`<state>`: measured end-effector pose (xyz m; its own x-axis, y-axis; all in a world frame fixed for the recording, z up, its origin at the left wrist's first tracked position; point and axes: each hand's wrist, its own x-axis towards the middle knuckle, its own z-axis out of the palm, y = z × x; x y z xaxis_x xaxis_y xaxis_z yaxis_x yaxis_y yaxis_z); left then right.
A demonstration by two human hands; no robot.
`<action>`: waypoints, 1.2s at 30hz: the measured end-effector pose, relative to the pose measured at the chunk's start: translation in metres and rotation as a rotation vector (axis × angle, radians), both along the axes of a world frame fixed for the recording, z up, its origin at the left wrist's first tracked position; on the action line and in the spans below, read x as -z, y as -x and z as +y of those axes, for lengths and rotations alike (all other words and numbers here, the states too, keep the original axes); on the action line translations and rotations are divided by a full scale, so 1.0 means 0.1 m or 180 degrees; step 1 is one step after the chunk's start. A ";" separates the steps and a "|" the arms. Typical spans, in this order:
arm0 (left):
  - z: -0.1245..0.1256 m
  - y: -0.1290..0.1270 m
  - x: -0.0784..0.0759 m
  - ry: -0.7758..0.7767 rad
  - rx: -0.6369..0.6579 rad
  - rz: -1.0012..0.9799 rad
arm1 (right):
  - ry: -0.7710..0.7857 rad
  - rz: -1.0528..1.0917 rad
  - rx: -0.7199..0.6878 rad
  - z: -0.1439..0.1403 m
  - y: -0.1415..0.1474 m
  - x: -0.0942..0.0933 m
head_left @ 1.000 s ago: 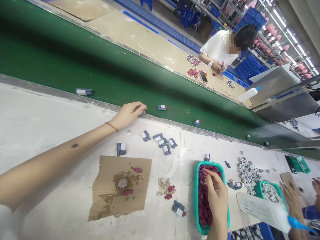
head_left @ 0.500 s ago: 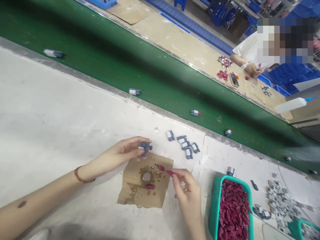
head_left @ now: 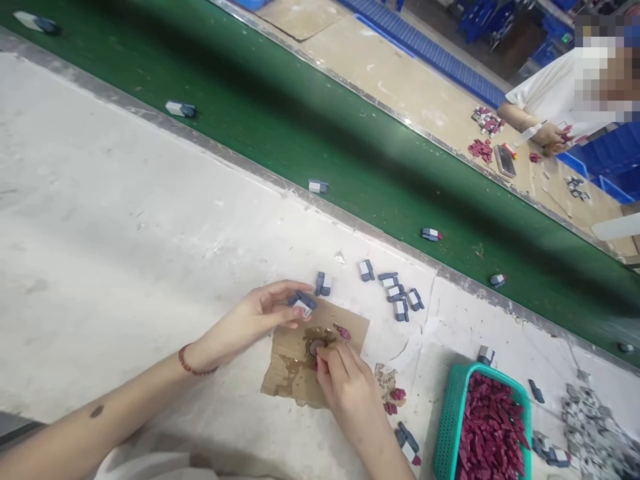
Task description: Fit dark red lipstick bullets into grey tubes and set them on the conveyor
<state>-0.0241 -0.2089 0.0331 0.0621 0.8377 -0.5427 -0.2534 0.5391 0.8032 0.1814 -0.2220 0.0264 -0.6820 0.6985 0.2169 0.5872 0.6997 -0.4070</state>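
My left hand (head_left: pixel 273 308) is closed around a blue-grey and white plastic part (head_left: pixel 303 304), held over the cardboard's upper left corner. A similar part (head_left: pixel 324 283) lies just past its fingertips. My right hand (head_left: pixel 345 380) is pinched at a small round dish (head_left: pixel 316 347) on the brown cardboard (head_left: pixel 285 383). The fingers hide the small maroon piece seen in them a moment earlier. Wet brownish spots surround the dish. Another maroon piece (head_left: pixel 343 332) lies on the cardboard's right side.
Several blue-grey and white parts (head_left: pixel 395 292) lie beyond the cardboard. A green basket (head_left: pixel 445 427) of maroon pieces stands at right, near a pile of grey pieces (head_left: pixel 595 420). Spaced parts lie on the green conveyor (head_left: pixel 250 127). Across it, a person (head_left: pixel 550 100) handles small pieces.
My right hand has moved left from the cardboard's right edge to the dish. The part in my left hand has turned, showing its white face. The whole view has shifted.
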 end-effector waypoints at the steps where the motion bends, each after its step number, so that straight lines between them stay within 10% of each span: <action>1: -0.01 0.01 0.00 0.0025 0.0033 -0.0028 | -0.0023 0.0028 0.0024 0.00 0.01 -0.01; 25: -0.18 -0.12 0.04 -0.0387 0.0628 0.0397 | 0.2083 0.2012 0.1431 0.05 -0.11 -0.11; 36: -0.19 -0.14 0.01 -0.0565 0.0766 0.0725 | 0.1811 0.1996 0.1014 0.07 0.05 -0.16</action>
<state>-0.0106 -0.2276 0.0317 0.1631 0.8961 -0.4129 0.0596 0.4088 0.9107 0.1763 -0.2148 0.0427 -0.3108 0.9493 0.0476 0.2727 0.1370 -0.9523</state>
